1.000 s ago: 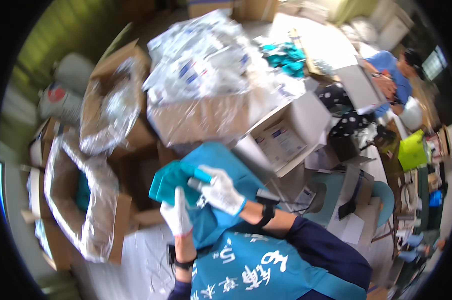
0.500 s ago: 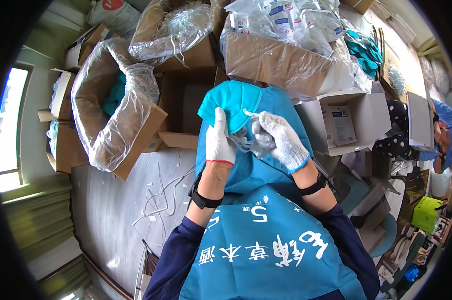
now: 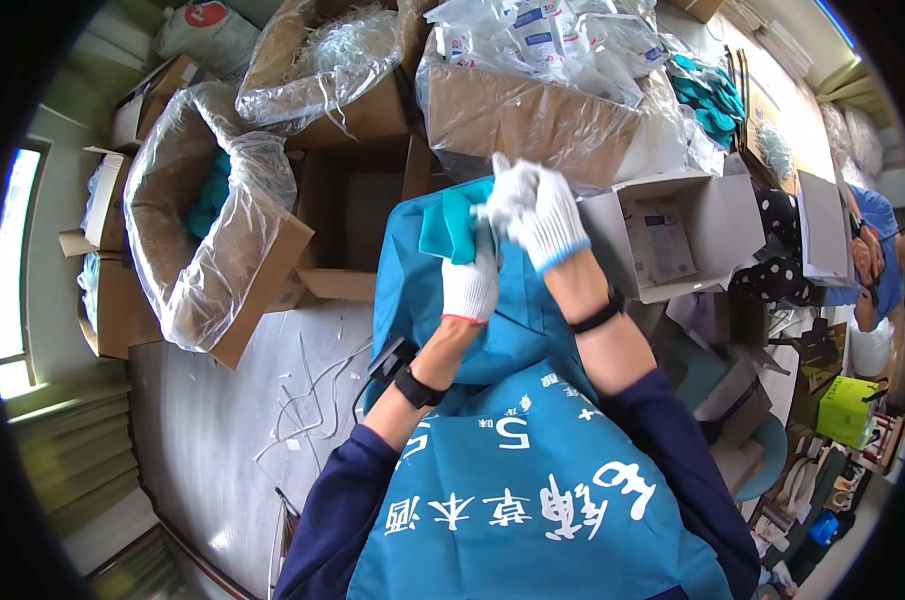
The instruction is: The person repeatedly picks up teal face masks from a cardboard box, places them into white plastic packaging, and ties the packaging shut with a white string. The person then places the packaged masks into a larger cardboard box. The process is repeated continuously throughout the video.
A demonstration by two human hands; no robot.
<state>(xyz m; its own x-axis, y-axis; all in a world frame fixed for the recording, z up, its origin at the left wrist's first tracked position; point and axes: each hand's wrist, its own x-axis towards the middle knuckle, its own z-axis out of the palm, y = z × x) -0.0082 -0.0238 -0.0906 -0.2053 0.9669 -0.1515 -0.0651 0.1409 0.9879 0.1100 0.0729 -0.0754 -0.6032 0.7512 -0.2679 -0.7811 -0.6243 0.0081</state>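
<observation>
Landmark: blue printed cloth apron, across the lap
Teal fabric face mask: over apron's far end
White-gloved left hand: pinching mask from below
White-gloved right hand: fingers curled beside mask; grip cannot be told
Change: mask turned narrow, right hand raised; handling apparently unfinished

One head-worn fisheye view, upright, faces steeply down from above the blue cloth apron; white-gloved left hand and white-gloved right hand lie near, brown cardboard boxes farther off.
</observation>
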